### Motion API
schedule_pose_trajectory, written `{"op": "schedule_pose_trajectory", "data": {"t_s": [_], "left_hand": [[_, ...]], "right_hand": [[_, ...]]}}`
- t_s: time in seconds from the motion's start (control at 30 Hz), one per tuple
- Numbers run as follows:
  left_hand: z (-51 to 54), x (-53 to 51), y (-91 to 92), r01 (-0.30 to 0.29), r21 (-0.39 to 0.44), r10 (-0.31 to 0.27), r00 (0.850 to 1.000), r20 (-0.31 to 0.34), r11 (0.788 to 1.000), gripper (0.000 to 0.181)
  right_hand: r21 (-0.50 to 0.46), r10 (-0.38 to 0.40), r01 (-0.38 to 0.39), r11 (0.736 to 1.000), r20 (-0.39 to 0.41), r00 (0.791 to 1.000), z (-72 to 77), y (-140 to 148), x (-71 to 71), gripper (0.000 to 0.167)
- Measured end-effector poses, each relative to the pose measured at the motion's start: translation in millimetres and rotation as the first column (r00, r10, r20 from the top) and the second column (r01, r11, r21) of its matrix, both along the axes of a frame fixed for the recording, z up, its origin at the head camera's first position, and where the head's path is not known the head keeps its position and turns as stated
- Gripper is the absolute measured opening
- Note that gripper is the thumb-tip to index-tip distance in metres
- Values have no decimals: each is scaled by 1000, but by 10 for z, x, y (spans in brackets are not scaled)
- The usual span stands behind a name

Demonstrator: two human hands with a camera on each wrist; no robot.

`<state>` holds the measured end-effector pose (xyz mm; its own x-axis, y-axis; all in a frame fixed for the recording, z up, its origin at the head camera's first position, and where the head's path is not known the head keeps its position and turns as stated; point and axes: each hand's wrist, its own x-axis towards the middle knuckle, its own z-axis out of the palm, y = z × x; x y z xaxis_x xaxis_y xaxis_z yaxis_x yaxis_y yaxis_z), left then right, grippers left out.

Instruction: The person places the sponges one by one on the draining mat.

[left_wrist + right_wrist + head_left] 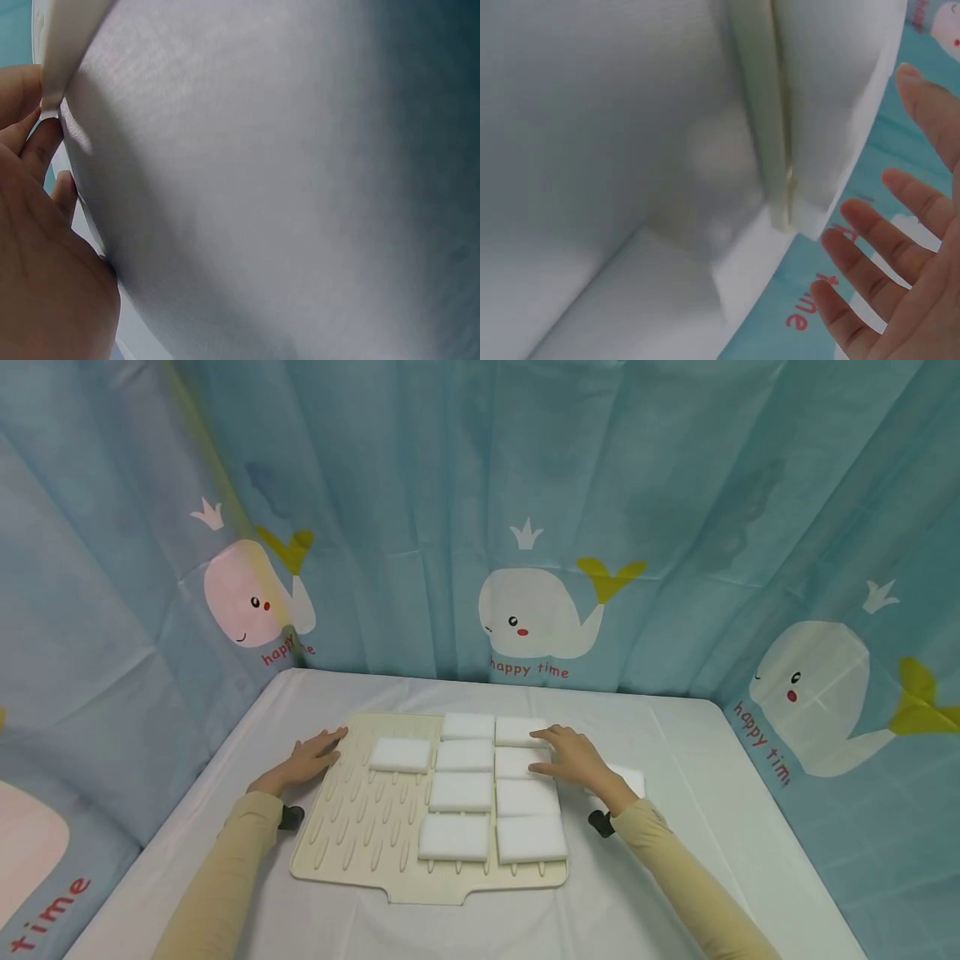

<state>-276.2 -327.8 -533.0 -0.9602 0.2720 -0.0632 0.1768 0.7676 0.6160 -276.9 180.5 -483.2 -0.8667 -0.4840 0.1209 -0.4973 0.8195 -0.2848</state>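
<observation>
A cream ridged drying mat (360, 827) lies on the white table. On its right half, white rectangular sponges (453, 837) stand in two columns. Another white sponge (401, 754) sits apart at the upper left of the mat. My left hand (309, 758) is at the mat's upper left edge; in the left wrist view, its fingers (46, 142) touch the edge. Over the upper sponges of the right column is my right hand (576, 757), fingers spread. The right wrist view shows its fingers (870, 262) extended and holding nothing.
One more white sponge (628, 779) lies on the table right of the mat, partly hidden by the right wrist. A blue curtain (420, 527) with whale prints surrounds the table (720, 827) at the back and sides.
</observation>
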Motion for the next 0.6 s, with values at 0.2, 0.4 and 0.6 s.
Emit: {"op": "schedule_pose_trajectory", "data": {"t_s": [0.2,0.4,0.6], "left_hand": [[17,12,10,-1,-7,1,1000,-5,1000,57],[25,9,11,5,-11,-5,1000,-6,1000,57],[11,8,3,6,-2,-6,1000,1,1000,57]], "right_hand": [[-13,-17,17,1000,-7,1000,-36,180,47,63],[-5,-37,37,999,6,999,-107,372,88,65],[-11,-41,41,999,-12,999,-138,516,139,64]]}}
